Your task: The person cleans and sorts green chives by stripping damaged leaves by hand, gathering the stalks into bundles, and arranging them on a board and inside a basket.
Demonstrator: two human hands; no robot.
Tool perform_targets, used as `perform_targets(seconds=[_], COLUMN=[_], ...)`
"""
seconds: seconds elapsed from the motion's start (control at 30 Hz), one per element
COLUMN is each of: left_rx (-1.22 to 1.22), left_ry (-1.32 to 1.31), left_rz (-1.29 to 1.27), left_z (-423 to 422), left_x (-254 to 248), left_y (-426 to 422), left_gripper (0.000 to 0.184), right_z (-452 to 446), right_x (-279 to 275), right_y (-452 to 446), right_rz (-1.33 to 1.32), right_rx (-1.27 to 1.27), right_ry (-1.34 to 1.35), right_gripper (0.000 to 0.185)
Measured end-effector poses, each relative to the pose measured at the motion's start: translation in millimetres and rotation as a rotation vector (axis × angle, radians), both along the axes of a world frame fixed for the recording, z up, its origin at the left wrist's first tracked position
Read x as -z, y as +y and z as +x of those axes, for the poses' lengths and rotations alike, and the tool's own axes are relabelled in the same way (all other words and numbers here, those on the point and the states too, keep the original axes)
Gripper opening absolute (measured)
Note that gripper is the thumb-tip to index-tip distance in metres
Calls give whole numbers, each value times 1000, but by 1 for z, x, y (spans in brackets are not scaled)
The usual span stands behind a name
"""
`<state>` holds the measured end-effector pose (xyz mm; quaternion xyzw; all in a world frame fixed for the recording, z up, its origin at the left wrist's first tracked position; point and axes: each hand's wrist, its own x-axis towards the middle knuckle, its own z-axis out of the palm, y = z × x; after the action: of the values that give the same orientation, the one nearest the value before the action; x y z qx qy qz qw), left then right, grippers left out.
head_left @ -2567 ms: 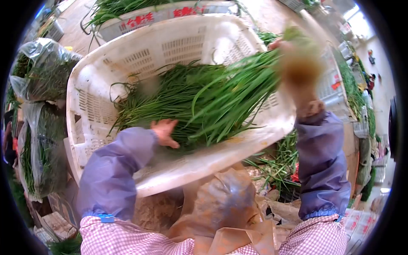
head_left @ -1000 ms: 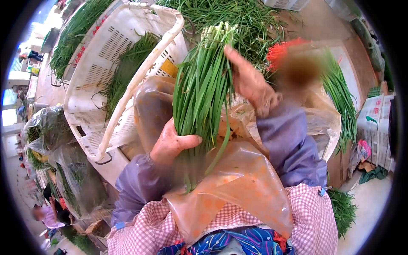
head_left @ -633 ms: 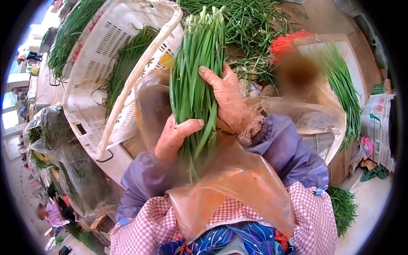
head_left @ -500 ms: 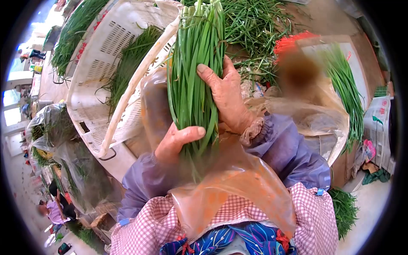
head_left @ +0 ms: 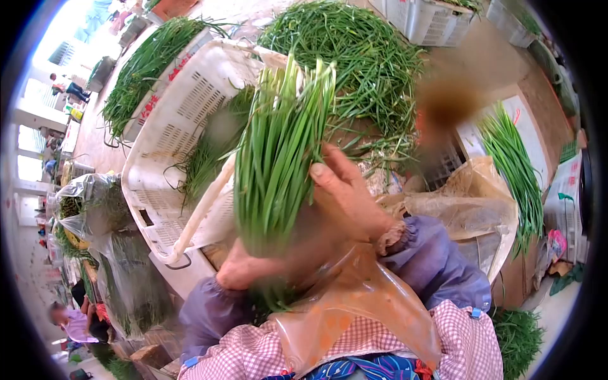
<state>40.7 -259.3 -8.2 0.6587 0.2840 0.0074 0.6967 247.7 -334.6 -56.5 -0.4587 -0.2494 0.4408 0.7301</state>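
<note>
A thick bunch of long green leaves (head_left: 278,152) stands upright before me, its pale cut ends at the top. My right hand (head_left: 348,190) grips its right side, with thumb and fingers at the leaf edge. Low at the bunch's bottom is my left hand (head_left: 253,263), blurred, its fingers smeared and partly hidden by leaves. Behind the bunch, to the left, a tilted white slotted crate (head_left: 171,136) holds more green leaves (head_left: 206,152). An orange-stained plastic apron (head_left: 361,304) covers my lap.
A large pile of loose leaves (head_left: 354,63) lies beyond the bunch. Another bunch (head_left: 513,171) rests on a white board at right. Filled plastic bags (head_left: 133,278) stand at left, with a person (head_left: 79,323) beyond. Crates (head_left: 430,22) stand at the back.
The leaves came out of the crate into my hands over my lap. Since the latest earlier frame, the bunch sits lower in view and slightly left, and my left hand has moved down.
</note>
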Motion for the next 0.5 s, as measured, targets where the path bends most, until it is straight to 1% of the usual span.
perform_targets(seconds=[0.03,0.07,0.1,0.17,0.2,0.23,0.3,0.33,0.37,0.43,0.47,0.5], left_rx=[-72,-78,-76,-74,-94,-114,-119,-118,-117,-90,-95,-95], left_ry=[-55,-60,-35,-6,-10,-15,-27,-35,-35,-71,-74,-70], left_rz=[-97,-90,-52,-19,-50,-80,-101,-121,-125,0,-2,5], left_z=[-9,-17,-25,-39,-47,-52,-60,-63,-64,-63,-63,-61], left_x=[-3,-3,-2,5,10,15,25,29,34,40,41,40], left_y=[5,9,11,12,11,10,6,4,4,1,0,0], left_gripper=[34,34,35,35,35,35,33,32,32,29,29,28], right_z=[10,17,20,21,16,17,21,17,12,3,1,4], right_x=[-1,2,3,-6,-12,-15,-21,-30,-28,-23,-23,-28], right_y=[-5,-4,-5,-10,-9,-7,0,2,5,9,11,13], right_rz=[-134,-126,-121,-164,-142,-145,-166,-231,-236,-253,-159,-157], right_rx=[-51,26,22,-29,22,19,110,-9,-9,100,253,247], right_ry=[-62,-172,-175,-375,-498,-497,-585,-442,-442,-844,-939,-943], right_gripper=[65,66,66,63,57,57,55,48,48,42,42,42])
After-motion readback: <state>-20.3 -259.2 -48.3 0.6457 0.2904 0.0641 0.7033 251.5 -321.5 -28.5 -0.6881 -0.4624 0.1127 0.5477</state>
